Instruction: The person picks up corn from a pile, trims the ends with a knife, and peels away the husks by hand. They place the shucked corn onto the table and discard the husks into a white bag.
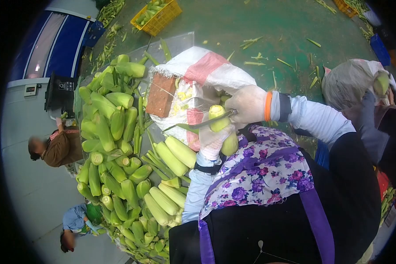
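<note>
My left hand (pixel 214 140), in a pale glove, is wrapped round an ear of corn (pixel 229 145) with its pale cut end pointing up. My right hand (pixel 247 104), gloved and with an orange band at the wrist, grips a knife (pixel 207 122) by its handle end. The dark, thin blade lies across the ear just below its top, close over my left fingers. Right behind both hands is a white and pink woven sack (pixel 220 72) with a brick (pixel 161 94) on it. Paler, trimmed ears of corn (pixel 170 159) lie beside my left wrist.
A large heap of green corn (pixel 114 125) covers the table at left. Yellow crates (pixel 156 17) and scattered husks (pixel 253 63) are on the green floor. Two people (pixel 57 147) are at the far left. Another person with a gloved hand (pixel 382 83) is beside a sack at right.
</note>
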{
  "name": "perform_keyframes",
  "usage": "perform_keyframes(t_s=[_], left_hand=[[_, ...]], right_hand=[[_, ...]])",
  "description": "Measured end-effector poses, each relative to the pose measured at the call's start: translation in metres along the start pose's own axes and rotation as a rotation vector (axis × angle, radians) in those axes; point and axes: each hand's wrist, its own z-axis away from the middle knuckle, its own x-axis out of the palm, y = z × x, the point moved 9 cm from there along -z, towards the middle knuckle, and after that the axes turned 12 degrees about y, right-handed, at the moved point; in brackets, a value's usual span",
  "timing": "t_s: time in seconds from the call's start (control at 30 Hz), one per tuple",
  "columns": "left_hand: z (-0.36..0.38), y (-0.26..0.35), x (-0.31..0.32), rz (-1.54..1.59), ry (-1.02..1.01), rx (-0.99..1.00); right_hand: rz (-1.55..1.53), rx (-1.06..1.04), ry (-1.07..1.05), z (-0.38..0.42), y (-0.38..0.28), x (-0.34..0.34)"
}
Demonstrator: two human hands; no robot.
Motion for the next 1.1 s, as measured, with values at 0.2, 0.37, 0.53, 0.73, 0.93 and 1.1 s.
perform_keyframes(t_s=[0.2,0.37,0.53,0.73,0.93,1.1], left_hand=[[-0.005,0.000,0.000,0.059,-0.021,0.005],[-0.004,0.001,0.002,0.124,-0.028,-0.019],[-0.002,0.008,-0.001,0.041,0.038,0.016],[0.003,0.008,-0.004,-0.036,0.084,0.022],[-0.001,-0.006,-0.007,-0.222,0.083,0.019],[0.013,0.012,-0.016,-0.079,0.142,0.145]], right_hand=[[-0.024,0.025,-0.032,-0.005,0.002,0.005],[-0.032,0.021,0.002,-0.006,0.003,0.006],[-0.009,0.087,-0.028,-0.008,0.014,0.017],[-0.041,0.131,-0.037,-0.006,0.028,0.032],[-0.031,0.202,-0.143,-0.001,0.049,0.055],[0.161,0.502,-0.338,0.055,0.184,0.099]])
